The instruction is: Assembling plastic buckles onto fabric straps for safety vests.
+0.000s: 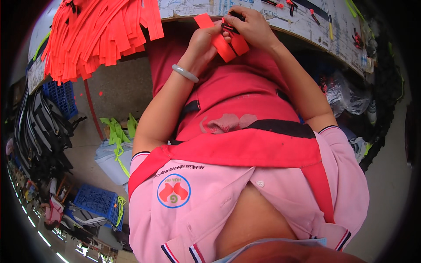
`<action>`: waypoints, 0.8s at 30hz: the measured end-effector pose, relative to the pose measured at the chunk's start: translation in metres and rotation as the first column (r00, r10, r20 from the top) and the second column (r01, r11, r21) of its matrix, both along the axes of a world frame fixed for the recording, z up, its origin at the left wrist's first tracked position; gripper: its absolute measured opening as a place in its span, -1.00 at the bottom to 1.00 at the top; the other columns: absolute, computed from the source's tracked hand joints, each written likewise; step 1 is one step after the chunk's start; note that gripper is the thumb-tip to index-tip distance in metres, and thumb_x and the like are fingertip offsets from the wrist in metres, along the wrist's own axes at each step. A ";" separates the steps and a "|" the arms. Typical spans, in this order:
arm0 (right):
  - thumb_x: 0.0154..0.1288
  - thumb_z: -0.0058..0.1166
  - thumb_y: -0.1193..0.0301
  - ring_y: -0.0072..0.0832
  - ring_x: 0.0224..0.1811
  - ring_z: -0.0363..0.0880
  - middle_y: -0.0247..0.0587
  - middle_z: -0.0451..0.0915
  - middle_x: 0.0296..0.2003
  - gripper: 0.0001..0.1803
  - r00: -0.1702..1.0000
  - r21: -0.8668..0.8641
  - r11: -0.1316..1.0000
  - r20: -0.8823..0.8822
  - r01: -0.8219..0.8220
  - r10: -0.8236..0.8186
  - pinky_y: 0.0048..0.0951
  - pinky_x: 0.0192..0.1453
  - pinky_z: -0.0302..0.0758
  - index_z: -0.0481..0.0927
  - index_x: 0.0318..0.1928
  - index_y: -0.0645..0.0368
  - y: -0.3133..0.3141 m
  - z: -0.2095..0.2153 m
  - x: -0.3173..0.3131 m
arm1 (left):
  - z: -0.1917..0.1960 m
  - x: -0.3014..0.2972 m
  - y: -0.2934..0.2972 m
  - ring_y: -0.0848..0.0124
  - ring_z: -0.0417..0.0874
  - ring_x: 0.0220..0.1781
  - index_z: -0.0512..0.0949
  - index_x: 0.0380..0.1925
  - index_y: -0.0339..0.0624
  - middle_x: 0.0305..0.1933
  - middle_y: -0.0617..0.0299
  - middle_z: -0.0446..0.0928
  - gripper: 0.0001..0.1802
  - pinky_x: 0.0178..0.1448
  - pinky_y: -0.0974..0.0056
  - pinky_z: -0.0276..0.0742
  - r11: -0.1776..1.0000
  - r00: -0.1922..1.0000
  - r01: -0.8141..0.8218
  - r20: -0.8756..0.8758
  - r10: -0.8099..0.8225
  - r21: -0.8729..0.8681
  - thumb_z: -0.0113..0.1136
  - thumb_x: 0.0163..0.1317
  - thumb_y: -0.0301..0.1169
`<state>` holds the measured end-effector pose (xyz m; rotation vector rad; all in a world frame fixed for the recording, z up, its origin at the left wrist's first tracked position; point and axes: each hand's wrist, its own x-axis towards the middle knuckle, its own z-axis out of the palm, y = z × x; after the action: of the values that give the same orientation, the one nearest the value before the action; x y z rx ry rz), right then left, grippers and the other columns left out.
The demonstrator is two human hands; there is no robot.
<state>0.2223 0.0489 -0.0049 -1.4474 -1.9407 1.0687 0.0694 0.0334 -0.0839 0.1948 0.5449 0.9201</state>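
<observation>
Both my hands meet over my red apron at the table's edge. My left hand [204, 45] is closed round a bright orange webbing strap [222, 47], its palm partly facing up. A small black buckle [229, 28] sits on the strap between the two hands. My right hand [254, 27] pinches the black buckle from above, its fingertips touching it. One strap end sticks up past my left fingers, and folded lengths hang below the hands. The fingers hide just how the strap runs through the buckle.
A thick pile of orange straps [103, 37] drapes over the table's left side. Small black-and-orange buckle pieces [314, 16] and a yellow-handled tool [331, 28] lie on the white table [302, 33]. Blue crates [97, 202] and dark straps [37, 131] stand at left; a clear plastic bag [346, 96] is at right.
</observation>
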 end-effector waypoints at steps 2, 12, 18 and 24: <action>0.32 0.00 0.35 -0.63 -0.43 0.50 -0.23 0.56 -0.48 -0.78 0.987 0.006 0.999 0.155 0.037 -0.038 -0.55 -0.26 0.45 0.52 -0.27 0.29 0.006 -0.006 0.000 | -0.011 0.004 0.005 0.38 0.50 -0.35 0.41 -0.09 -0.41 -0.24 0.10 0.48 -0.78 -0.21 0.29 0.57 0.991 0.993 0.025 0.114 -0.010 -0.128 -0.10 0.40 -0.46; 0.30 0.01 0.36 -0.57 -0.46 0.60 -0.19 0.59 -0.50 -0.79 0.995 -0.004 0.995 0.035 0.096 -0.096 -0.52 -0.29 0.49 0.52 -0.29 0.29 0.004 -0.018 -0.007 | -0.010 0.009 0.005 0.43 0.45 -0.37 0.38 -0.18 -0.36 -0.30 0.15 0.46 -0.85 -0.31 0.36 0.44 0.984 0.992 0.018 0.123 0.004 -0.176 -0.14 0.30 -0.57; 0.31 0.01 0.37 -0.45 -0.46 0.64 -0.17 0.61 -0.51 -0.82 0.975 0.180 0.973 0.142 0.144 -0.170 -0.50 -0.32 0.50 0.52 -0.30 0.25 0.001 -0.029 -0.012 | -0.020 0.015 0.009 0.42 0.45 -0.40 0.41 -0.21 -0.38 -0.29 0.10 0.45 -0.85 -0.36 0.35 0.43 0.965 0.988 0.001 0.151 0.040 -0.264 -0.14 0.28 -0.59; 0.30 -0.01 0.36 0.08 -0.42 0.56 0.14 0.53 -0.52 -0.82 0.977 0.336 0.938 0.158 0.085 -0.145 -0.08 -0.39 0.47 0.47 -0.36 0.22 0.002 -0.016 -0.024 | -0.008 0.016 0.011 0.42 0.47 -0.41 0.40 -0.22 -0.38 -0.29 0.11 0.47 -0.83 -0.37 0.42 0.42 0.933 0.990 -0.034 0.114 0.079 -0.358 -0.16 0.22 -0.63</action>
<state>0.1979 0.0514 -0.0208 -1.4867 -2.0118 0.5439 0.0858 0.0444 -0.0922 -0.2073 0.5915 0.8673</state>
